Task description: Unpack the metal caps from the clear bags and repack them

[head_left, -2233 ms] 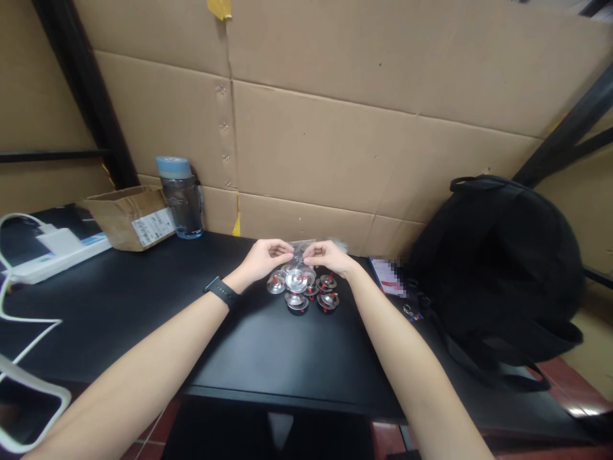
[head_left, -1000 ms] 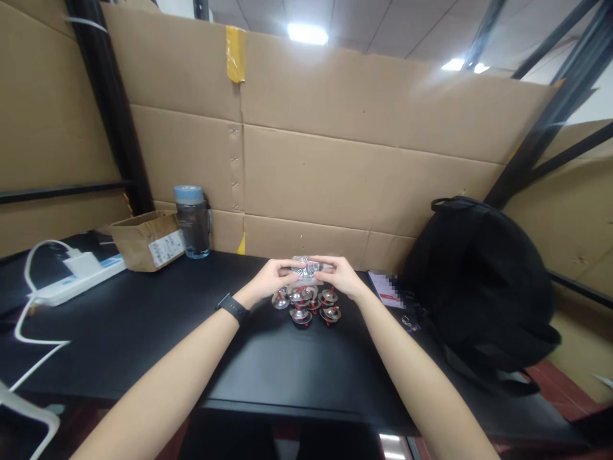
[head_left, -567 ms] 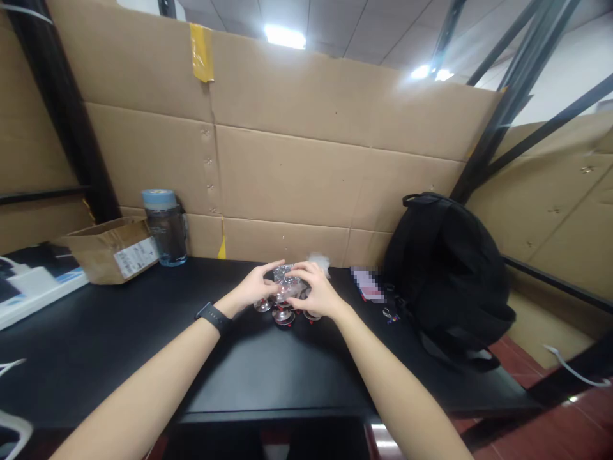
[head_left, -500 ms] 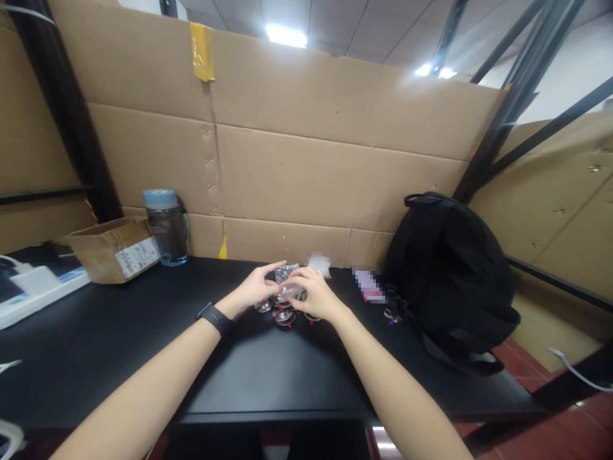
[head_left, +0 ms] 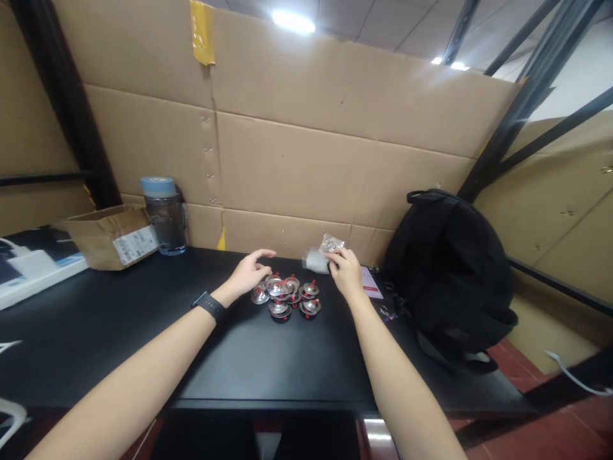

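Observation:
Several small shiny metal discs with red centres lie in a cluster on the black table. My left hand rests just left of them, its fingers loosely spread above the nearest disc. My right hand is to the right of the cluster and pinches a crumpled clear plastic bag, lifted a little off the table. Beside that bag a second crumpled clear plastic piece lies by the cardboard wall. A black watch is on my left wrist.
A black backpack fills the table's right end, with a card and keys beside it. At the back left stand a water bottle, a brown cardboard box and a white power strip. Cardboard sheets wall the back.
Both hands held the clear bag together over the discs before. Now the left hand has let go and the right hand has carried the bag to the right, away from the cluster.

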Tool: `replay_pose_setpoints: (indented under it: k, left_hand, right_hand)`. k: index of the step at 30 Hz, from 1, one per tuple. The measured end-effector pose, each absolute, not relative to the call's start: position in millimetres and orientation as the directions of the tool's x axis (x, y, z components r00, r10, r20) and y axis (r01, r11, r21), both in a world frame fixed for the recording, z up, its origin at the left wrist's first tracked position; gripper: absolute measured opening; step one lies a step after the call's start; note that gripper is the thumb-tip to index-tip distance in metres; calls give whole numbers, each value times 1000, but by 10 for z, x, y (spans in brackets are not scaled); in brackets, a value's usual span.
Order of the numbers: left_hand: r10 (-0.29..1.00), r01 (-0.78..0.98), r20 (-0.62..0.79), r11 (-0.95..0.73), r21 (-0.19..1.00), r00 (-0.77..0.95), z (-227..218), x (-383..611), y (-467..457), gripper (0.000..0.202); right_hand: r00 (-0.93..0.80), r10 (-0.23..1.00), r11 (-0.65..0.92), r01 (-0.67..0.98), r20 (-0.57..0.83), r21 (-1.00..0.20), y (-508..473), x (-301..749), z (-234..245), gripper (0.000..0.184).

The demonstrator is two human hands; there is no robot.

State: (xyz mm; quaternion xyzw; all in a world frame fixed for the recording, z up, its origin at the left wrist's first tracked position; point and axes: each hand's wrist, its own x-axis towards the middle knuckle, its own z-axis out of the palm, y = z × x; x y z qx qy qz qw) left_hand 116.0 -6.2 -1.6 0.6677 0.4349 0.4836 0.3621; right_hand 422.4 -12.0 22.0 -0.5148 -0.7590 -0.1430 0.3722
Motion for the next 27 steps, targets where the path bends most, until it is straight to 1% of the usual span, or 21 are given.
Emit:
replay_pose_setpoints:
  k: [3, 7, 11, 13, 18, 20, 23, 25, 27]
  left_hand:
    - [912, 241, 397, -410, 880, 102, -61, 1100, 19, 46]
    - [903, 279, 417, -430, 859, 105, -65, 1079, 57, 43]
    - [880, 352, 454, -473, 808, 141, -18, 1077, 26, 38]
    - [860, 407, 476, -508, 759, 184, 5, 1064, -2, 34]
    - [774, 525, 503, -632, 570, 385, 3, 1018, -47, 28]
    - [753, 546, 491, -656, 521, 437, -16, 1010, -46, 27]
    - [742, 563, 481, -669, 485, 467, -36, 1007, -35, 26]
    - [739, 570, 478, -672, 473, 475, -34, 1006, -29, 26]
    - [739, 578, 480, -671, 465, 472, -25, 1005, -25, 26]
  right_hand:
    - [-229, 752, 373, 921, 618, -112, -10, 4331, 87, 30]
    - [-300, 833, 362, 931, 464, -47, 124, 4224, -114, 33]
    - [-310, 892, 357, 929, 330, -93, 210, 4130, -247, 47]
    - [-311, 905, 358, 925, 292, -124, 233, 4140, -279, 49]
    - [-296, 926, 341, 922, 236, -184, 254, 4188, -297, 44]
    - [-292, 930, 336, 922, 225, -194, 248, 4182, -288, 42]
    - [-293, 923, 344, 919, 247, -195, 228, 4170, -244, 39]
    - [-315, 902, 381, 901, 294, -205, 209, 4177, -187, 35]
    - [-343, 871, 438, 865, 351, -242, 182, 4198, -120, 32]
